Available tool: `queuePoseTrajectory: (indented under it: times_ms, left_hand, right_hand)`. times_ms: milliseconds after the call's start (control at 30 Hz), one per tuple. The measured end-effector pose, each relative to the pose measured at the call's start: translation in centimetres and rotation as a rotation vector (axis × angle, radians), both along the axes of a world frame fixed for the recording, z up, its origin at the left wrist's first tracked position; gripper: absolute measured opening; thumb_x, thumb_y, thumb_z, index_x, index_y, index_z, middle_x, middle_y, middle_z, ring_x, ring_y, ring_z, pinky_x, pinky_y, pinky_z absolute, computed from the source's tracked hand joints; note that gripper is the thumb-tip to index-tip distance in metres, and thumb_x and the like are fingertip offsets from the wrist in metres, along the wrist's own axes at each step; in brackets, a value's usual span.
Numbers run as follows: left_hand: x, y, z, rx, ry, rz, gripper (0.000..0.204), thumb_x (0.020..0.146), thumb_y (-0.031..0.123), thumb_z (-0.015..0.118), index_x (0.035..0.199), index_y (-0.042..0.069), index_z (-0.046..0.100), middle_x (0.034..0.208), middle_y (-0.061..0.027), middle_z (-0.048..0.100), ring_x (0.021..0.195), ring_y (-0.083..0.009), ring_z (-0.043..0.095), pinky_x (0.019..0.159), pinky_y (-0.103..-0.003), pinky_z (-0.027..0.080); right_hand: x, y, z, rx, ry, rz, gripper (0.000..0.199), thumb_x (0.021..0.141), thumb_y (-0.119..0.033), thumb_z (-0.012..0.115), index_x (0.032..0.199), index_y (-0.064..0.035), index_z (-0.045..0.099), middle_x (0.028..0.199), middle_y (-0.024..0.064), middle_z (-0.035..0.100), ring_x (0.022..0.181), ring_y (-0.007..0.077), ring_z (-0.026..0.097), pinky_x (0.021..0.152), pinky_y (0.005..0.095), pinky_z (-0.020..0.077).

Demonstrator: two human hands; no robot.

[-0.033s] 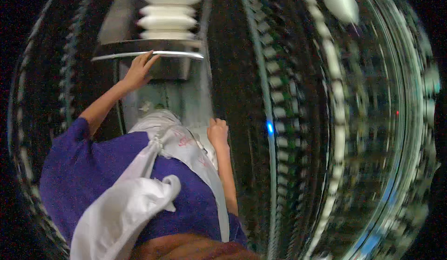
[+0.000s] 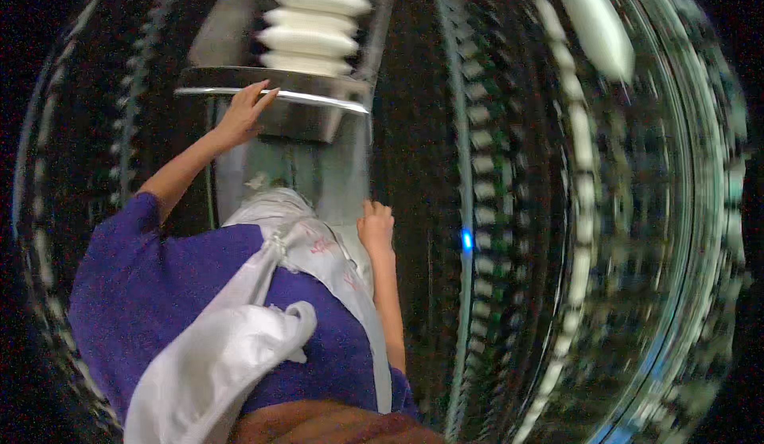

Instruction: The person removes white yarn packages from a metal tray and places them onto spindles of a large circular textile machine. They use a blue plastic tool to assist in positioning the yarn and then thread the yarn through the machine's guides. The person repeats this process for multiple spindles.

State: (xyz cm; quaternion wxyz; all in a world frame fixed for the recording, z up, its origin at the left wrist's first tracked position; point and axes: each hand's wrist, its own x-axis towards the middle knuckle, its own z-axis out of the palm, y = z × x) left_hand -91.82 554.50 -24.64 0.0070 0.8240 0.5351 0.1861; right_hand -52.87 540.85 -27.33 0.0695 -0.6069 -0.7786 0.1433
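Note:
My left hand (image 2: 242, 114) reaches forward to the bright metal rim (image 2: 318, 100) of a metal cart or box. Its fingers are stretched and spread, with the tips touching the rim. Just beyond it stands a stack of white, spindle-shaped packages, probably wound yarn (image 2: 309, 40), blurred. My right hand (image 2: 376, 226) is lower and to the right, beside the white cloth (image 2: 322, 245) tied over my front. Its fingers are curled in, and whatever they may hold is hidden.
Long rows of machine parts run along both sides, with a pale rail (image 2: 465, 157) and a line of white bobbins (image 2: 583, 173) on the right. A large white tapered package (image 2: 601, 26) hangs at upper right. A blue light (image 2: 467, 241) glows on the rail.
The whole scene has slid a little to the right in the picture, and the right side has sunk slightly. Both hands keep the same pose, the left one still at the rim.

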Motion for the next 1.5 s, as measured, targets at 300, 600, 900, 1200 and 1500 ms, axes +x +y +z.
queuePoseTrajectory:
  times_ms: [300, 600, 900, 1200, 1500]
  left_hand:
    - [-16.0, 8.4, -1.3, 0.008, 0.051, 0.0, 0.084, 0.058, 0.008, 0.071, 0.135, 0.007, 0.039, 0.128, -0.0247, 0.043, 0.119, -0.0419, 0.041, 0.105, -0.05, 0.028]
    - [-17.0, 13.1, 1.7, -0.069, 0.077, -0.065, 0.089, 0.044, 0.016, 0.077, 0.127, 0.005, 0.048, 0.117, -0.0206, 0.048, 0.108, -0.0389, 0.046, 0.101, -0.053, 0.03]
    - [-17.3, 24.3, 4.0, -0.053, 0.03, 0.024, 0.084, 0.044, 0.012, 0.075, 0.125, 0.007, 0.052, 0.108, -0.0185, 0.05, 0.101, -0.0344, 0.049, 0.095, -0.048, 0.035]
    - [-15.3, 40.3, 4.3, -0.081, -0.044, 0.108, 0.089, 0.046, 0.007, 0.073, 0.131, 0.006, 0.045, 0.112, -0.0191, 0.047, 0.104, -0.0352, 0.045, 0.096, -0.048, 0.032]
    - [-19.2, 57.4, 4.6, -0.11, 0.001, 0.127, 0.081, 0.051, 0.011, 0.071, 0.129, 0.005, 0.049, 0.109, -0.0193, 0.05, 0.099, -0.0346, 0.047, 0.093, -0.048, 0.033]
  right_hand:
    - [-19.5, 25.2, 4.2, 0.328, -0.021, 0.372, 0.088, 0.06, -0.008, 0.077, 0.137, 0.001, 0.033, 0.138, 0.0228, 0.036, 0.126, 0.0387, 0.036, 0.104, 0.048, 0.0283]
    - [-21.4, 31.1, 4.5, 0.108, -0.048, 0.361, 0.097, 0.043, -0.014, 0.077, 0.131, 0.0028, 0.041, 0.122, 0.0179, 0.048, 0.111, 0.0333, 0.047, 0.096, 0.0467, 0.032]
    - [-22.6, 42.9, 5.6, 0.274, -0.041, 0.411, 0.093, 0.045, -0.011, 0.073, 0.13, 0.0033, 0.041, 0.119, 0.0169, 0.048, 0.112, 0.0325, 0.047, 0.095, 0.0465, 0.0326]
    - [-21.8, 63.9, 6.6, 0.313, -0.015, 0.515, 0.083, 0.051, -0.004, 0.068, 0.13, 0.0003, 0.042, 0.118, 0.0173, 0.049, 0.11, 0.0335, 0.048, 0.095, 0.0456, 0.0333]
    - [-25.9, 82.3, 7.3, 0.214, -0.038, 0.517, 0.083, 0.05, -0.006, 0.072, 0.129, -0.0033, 0.045, 0.117, 0.0148, 0.05, 0.11, 0.0338, 0.047, 0.1, 0.0471, 0.0314]
